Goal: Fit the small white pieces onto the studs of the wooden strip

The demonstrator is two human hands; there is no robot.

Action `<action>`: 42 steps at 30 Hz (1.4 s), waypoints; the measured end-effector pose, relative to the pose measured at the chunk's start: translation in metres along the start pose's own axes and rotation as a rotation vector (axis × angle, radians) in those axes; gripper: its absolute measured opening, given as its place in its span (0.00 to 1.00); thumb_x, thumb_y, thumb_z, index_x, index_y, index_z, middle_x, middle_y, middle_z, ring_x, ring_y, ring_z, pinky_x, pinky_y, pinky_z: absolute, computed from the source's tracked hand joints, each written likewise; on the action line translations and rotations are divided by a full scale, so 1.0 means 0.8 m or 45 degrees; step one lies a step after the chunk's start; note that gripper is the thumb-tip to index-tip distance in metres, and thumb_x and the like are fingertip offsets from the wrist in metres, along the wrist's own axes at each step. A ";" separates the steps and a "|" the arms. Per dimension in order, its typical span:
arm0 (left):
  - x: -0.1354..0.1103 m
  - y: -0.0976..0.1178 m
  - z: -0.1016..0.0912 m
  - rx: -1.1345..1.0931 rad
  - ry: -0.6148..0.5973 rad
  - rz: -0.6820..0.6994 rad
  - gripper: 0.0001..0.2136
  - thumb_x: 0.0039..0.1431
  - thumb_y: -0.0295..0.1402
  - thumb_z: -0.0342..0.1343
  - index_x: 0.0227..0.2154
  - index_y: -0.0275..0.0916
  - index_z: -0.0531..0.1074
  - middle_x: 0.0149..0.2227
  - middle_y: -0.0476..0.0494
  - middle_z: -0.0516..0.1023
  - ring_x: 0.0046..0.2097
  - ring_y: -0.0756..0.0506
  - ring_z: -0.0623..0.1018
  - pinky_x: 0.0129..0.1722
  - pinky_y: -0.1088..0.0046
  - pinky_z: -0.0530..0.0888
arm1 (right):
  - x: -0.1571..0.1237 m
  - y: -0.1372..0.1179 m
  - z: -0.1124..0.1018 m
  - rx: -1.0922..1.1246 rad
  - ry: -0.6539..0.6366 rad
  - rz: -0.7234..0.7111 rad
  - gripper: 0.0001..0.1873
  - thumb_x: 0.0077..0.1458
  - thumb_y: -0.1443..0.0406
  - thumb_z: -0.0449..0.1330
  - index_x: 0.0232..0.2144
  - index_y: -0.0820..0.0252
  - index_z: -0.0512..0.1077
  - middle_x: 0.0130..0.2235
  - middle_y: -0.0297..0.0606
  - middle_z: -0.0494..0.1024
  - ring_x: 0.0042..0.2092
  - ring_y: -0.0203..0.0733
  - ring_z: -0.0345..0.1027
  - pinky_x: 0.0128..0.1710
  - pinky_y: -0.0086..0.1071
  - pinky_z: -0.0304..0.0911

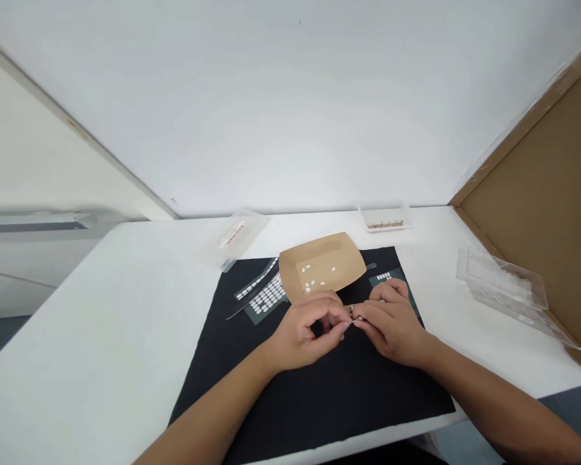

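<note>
My left hand [317, 329] is closed in a pinch, its thumb and forefinger tips together. What sits in that pinch is too small to make out. My right hand [396, 321] is closed on a small shiny metal piece [359, 318], which meets the left fingertips. Both hands hover over a black mat [329, 400]. Just beyond them a brown paper tray [343, 248] holds several small white ovals. Left of the tray, dark sheets with rows of white oval stickers [267, 298] lie beside slim dark tweezers [252, 298].
Another sticker sheet [383, 278] lies partly behind my right hand. At the back are a clear box with small gold-coloured pieces [386, 223] and a translucent plastic case with red lettering [242, 236]. Clear plastic boxes [506, 284] stand right, near a cardboard panel [542, 168].
</note>
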State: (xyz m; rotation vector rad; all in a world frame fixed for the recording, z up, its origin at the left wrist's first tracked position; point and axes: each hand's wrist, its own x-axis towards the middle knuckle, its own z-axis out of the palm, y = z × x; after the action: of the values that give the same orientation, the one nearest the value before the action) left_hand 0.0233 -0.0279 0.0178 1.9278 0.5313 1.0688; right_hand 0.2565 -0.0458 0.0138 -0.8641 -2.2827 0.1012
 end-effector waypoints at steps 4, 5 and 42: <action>-0.002 -0.002 -0.004 -0.081 -0.058 -0.026 0.05 0.71 0.26 0.58 0.42 0.33 0.78 0.37 0.39 0.79 0.30 0.51 0.82 0.30 0.77 0.79 | 0.000 -0.001 -0.001 -0.009 -0.004 -0.004 0.06 0.74 0.66 0.56 0.41 0.57 0.72 0.34 0.32 0.82 0.39 0.42 0.63 0.49 0.44 0.49; -0.003 -0.002 -0.005 -0.097 -0.064 -0.044 0.05 0.71 0.26 0.58 0.42 0.33 0.78 0.38 0.38 0.80 0.30 0.51 0.82 0.30 0.77 0.79 | 0.000 -0.002 -0.002 -0.012 -0.008 -0.002 0.06 0.74 0.66 0.56 0.41 0.57 0.72 0.34 0.32 0.83 0.39 0.42 0.63 0.49 0.44 0.49; -0.008 -0.006 0.003 -0.488 -0.051 -0.344 0.10 0.70 0.37 0.63 0.41 0.34 0.75 0.38 0.42 0.76 0.29 0.50 0.83 0.26 0.81 0.78 | 0.005 0.001 -0.010 -0.172 0.084 -0.093 0.07 0.72 0.67 0.59 0.44 0.49 0.76 0.26 0.28 0.76 0.35 0.40 0.63 0.45 0.43 0.50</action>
State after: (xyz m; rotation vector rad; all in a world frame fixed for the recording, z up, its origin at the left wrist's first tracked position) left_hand 0.0222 -0.0311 0.0100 1.4926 0.5062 0.8822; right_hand 0.2598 -0.0437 0.0223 -0.8390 -2.2763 -0.1138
